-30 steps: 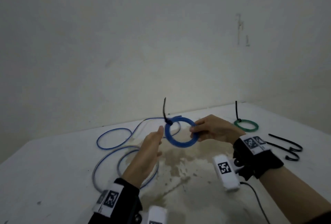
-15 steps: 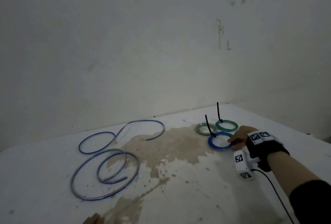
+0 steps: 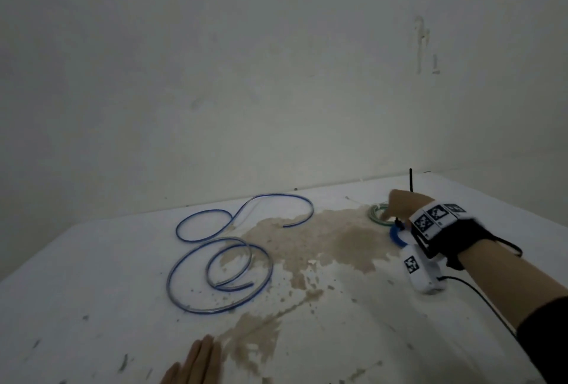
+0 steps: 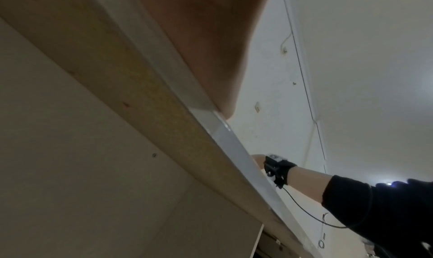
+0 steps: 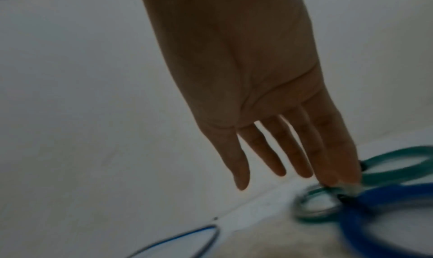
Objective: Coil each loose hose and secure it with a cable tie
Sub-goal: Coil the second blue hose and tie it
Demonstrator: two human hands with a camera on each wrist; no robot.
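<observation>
Blue coil (image 3: 397,235), tied, lies on the surface (image 3: 338,337) right under the right hand (image 3: 402,205), beside a pale green coil (image 3: 375,214) and a teal coil (image 5: 398,167) past the fingertips. Right hand is open, fingers (image 5: 276,151) straight, holding nothing; whether the tips touch the coils is too blurred to tell. Two loose hoses remain, the far hose (image 3: 246,214) and the spiral hose (image 3: 221,276), well off toward the left hand (image 3: 196,362), which lies flat and open at the near edge of the surface. Risk: the springy spiral hose could unwind if the loops are let go before the tie closes. Another risk: the right hand could knock the upright tie tail (image 3: 411,180) or scatter the finished coils.
</observation>
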